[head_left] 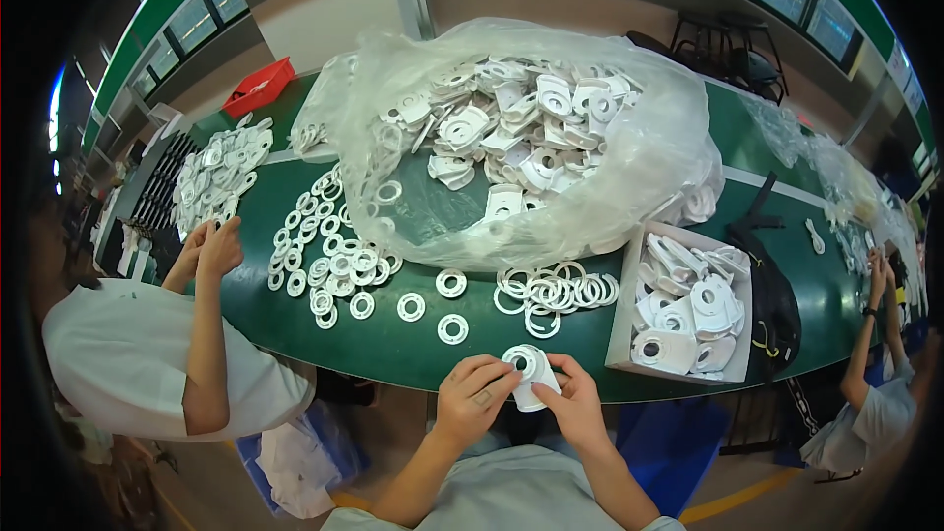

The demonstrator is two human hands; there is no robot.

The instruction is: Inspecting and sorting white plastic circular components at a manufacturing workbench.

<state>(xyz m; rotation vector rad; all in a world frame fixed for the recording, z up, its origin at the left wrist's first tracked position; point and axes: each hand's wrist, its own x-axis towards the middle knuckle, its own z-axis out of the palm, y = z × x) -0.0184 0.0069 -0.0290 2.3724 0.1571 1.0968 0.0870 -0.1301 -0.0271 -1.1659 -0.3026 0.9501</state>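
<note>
While both hands meet at six o'clock by the table's near edge, the left hand [472,395] and right hand [573,401] pinch one white plastic part [528,374] between their fingertips (a firm, narrow grip); loose white rings [557,291] lie at twelve o'clock, a cardboard box [623,329] at two.

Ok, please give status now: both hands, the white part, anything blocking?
Left hand and right hand both gripping white plastic part at table edge. Loose rings just beyond, not blocking.
</note>
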